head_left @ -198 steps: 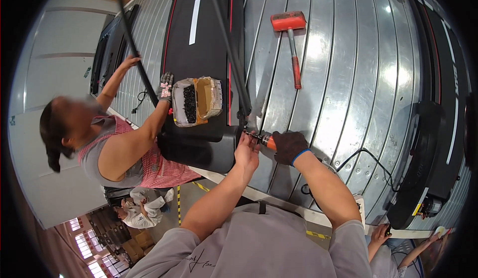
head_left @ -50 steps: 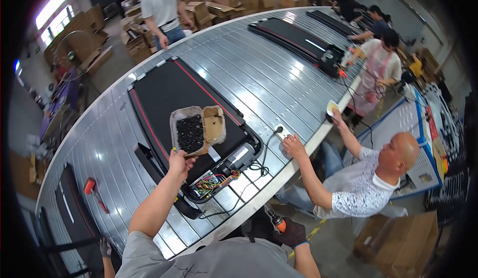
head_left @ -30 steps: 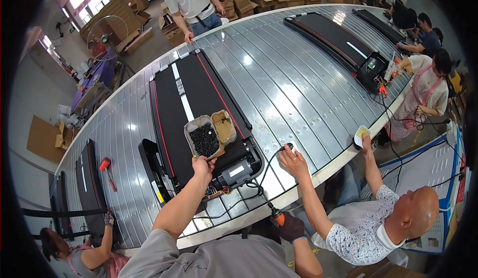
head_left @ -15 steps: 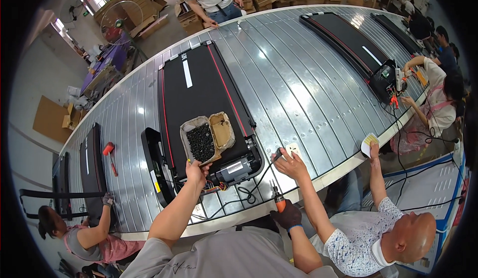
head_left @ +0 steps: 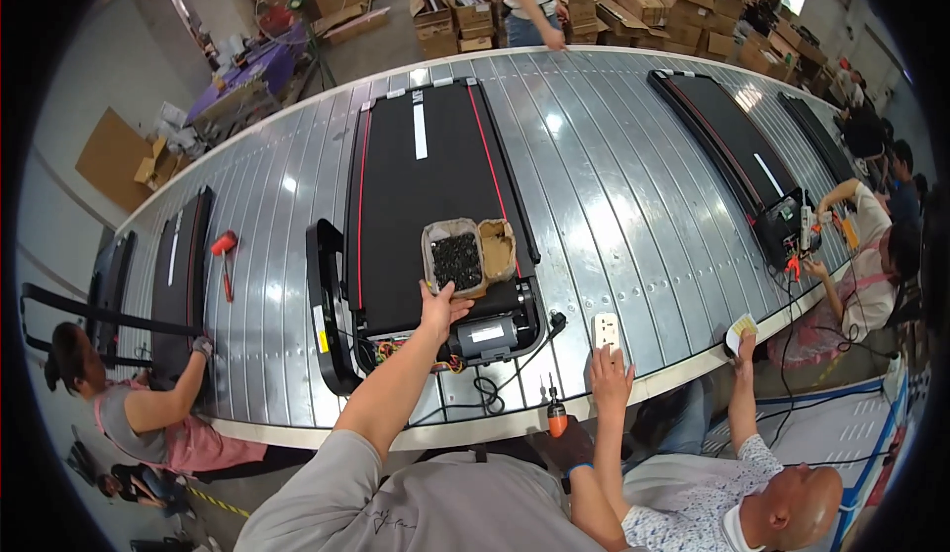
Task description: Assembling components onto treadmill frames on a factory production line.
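Note:
My left hand (head_left: 438, 307) reaches forward, fingers apart, and touches the near edge of a cardboard tray (head_left: 454, 256) filled with dark screws. The tray rests on the black treadmill (head_left: 427, 188) lying flat on the ribbed metal belt, beside a smaller brown tray (head_left: 497, 249). Just below my left hand sit the treadmill's exposed motor (head_left: 487, 335) and coloured wiring. My right hand (head_left: 571, 446), in a dark glove, is low at the belt's near edge and holds an orange-handled screwdriver (head_left: 556, 417) upright.
A co-worker's hand (head_left: 611, 374) lies next to a white plug block (head_left: 606, 330) to my right. More treadmills (head_left: 734, 151) lie further along, and a red mallet (head_left: 224, 246) at left. A seated person (head_left: 139, 409) works at lower left. Cardboard boxes are stacked beyond the belt.
The view has swung and drawn closer to the treadmill. My left hand stays at the screw tray's edge. My gloved right hand keeps the screwdriver near the belt's edge.

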